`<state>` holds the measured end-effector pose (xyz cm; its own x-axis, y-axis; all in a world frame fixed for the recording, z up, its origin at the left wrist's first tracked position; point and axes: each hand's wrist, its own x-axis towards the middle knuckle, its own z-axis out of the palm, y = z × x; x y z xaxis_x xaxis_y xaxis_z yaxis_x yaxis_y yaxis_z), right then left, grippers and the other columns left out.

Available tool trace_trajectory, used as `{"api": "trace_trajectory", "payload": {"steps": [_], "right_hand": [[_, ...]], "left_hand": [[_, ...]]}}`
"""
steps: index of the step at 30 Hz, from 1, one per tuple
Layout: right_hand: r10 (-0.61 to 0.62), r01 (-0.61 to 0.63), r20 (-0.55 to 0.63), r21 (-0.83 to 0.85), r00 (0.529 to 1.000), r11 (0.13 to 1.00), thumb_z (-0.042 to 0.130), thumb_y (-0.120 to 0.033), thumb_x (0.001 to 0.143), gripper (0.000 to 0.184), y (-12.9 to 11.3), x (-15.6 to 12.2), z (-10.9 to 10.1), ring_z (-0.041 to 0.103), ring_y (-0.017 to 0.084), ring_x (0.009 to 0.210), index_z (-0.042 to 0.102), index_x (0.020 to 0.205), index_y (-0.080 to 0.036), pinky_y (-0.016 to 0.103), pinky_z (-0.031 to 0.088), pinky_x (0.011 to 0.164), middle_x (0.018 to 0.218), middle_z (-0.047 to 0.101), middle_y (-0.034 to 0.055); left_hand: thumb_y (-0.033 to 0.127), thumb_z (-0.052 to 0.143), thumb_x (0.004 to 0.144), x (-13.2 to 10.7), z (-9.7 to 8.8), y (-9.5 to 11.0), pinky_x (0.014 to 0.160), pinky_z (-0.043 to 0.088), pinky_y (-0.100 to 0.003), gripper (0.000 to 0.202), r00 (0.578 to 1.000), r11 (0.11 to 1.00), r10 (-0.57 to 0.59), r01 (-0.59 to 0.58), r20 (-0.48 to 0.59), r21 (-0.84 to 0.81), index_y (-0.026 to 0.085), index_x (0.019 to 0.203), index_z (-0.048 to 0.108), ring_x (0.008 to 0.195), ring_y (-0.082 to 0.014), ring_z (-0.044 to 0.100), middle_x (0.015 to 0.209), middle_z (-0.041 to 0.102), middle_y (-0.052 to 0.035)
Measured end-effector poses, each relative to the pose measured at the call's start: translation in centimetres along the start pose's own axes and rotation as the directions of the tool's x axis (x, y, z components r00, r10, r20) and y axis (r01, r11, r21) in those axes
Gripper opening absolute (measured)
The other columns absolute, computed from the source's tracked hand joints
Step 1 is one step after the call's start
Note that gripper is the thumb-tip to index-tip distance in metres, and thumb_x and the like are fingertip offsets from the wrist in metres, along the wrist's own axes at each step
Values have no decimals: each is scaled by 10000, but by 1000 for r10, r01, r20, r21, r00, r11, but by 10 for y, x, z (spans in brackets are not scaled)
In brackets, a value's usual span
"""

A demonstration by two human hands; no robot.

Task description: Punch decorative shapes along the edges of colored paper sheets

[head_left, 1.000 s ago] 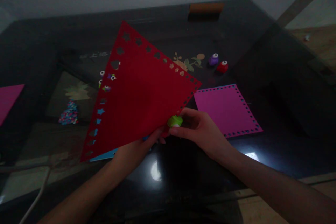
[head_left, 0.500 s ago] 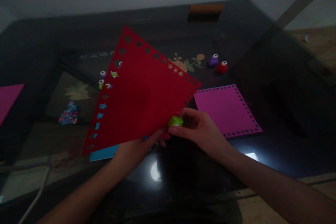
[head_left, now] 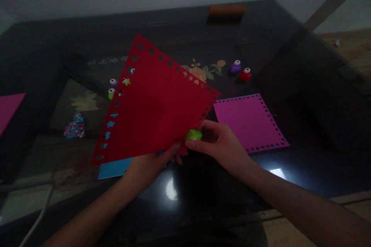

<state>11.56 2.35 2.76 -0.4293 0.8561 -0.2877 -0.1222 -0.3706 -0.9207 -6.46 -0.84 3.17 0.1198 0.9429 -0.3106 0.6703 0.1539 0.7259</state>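
Note:
A red sheet of paper (head_left: 153, 104), punched with small shapes along its edges, is held up tilted in front of me. My left hand (head_left: 158, 158) grips its lower edge, thumb on top and the other fingers mostly hidden underneath. Between the thumb and fingers of my right hand (head_left: 222, 141) is a green craft punch (head_left: 193, 135), set at the sheet's lower right edge. Whether the punch is pressed down cannot be made out. Part of a blue sheet (head_left: 114, 168) shows on the table below the red one.
A magenta sheet with punched edges (head_left: 252, 123) lies at right. Beyond it stand a purple punch (head_left: 235, 66) and a red punch (head_left: 245, 74). More punches (head_left: 111, 93) peek out left of the red sheet, near a pile of paper bits (head_left: 75, 125). A brown block (head_left: 227, 10) sits at the back.
The red sheet's upper corner has dipped slightly and its lower left corner has risen a little. Both hands keep nearly the same place and grip.

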Motion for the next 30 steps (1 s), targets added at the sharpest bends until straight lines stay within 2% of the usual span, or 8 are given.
{"api": "trace_trajectory", "payload": {"steps": [3,14,22,26,30], "right_hand": [[1,-1,-3,-8,1000,1000,798,-319,625,306,0,0,0,645,163,751,665,873,-198,307,515,708,832,703,11],[-17,16,11,10,1000,1000,799,-351,626,288,-1,0,1,640,148,703,651,825,-203,304,524,697,767,692,-6],[-15,15,-2,-11,1000,1000,806,-371,611,317,-2,1,2,645,158,736,653,834,-204,309,522,705,806,695,0],[-17,17,11,5,1000,1000,801,-357,625,279,-3,1,2,638,157,716,650,811,-212,309,525,694,765,687,-7],[-17,17,2,13,1000,1000,809,-348,612,292,-2,1,2,637,160,728,657,820,-211,309,525,690,789,692,-4]], "left_hand": [[483,431,821,0,1,-2,936,441,-410,373,1000,1000,-11,11,-12,4,246,653,665,741,-232,669,683,718,-21],[432,432,808,1,0,-1,899,465,-375,314,999,1000,28,-27,-19,6,272,661,659,665,-200,661,630,703,15],[446,435,803,-1,-1,1,907,471,-361,311,1000,1000,-14,14,-4,25,283,656,656,691,-207,669,636,714,13],[453,442,803,-1,0,0,928,462,-393,321,999,999,10,-8,-36,32,283,619,643,708,-224,672,645,718,0],[456,450,800,-1,0,-2,934,462,-422,308,1000,1000,11,-11,-24,19,281,661,663,683,-229,670,642,720,0]]}}
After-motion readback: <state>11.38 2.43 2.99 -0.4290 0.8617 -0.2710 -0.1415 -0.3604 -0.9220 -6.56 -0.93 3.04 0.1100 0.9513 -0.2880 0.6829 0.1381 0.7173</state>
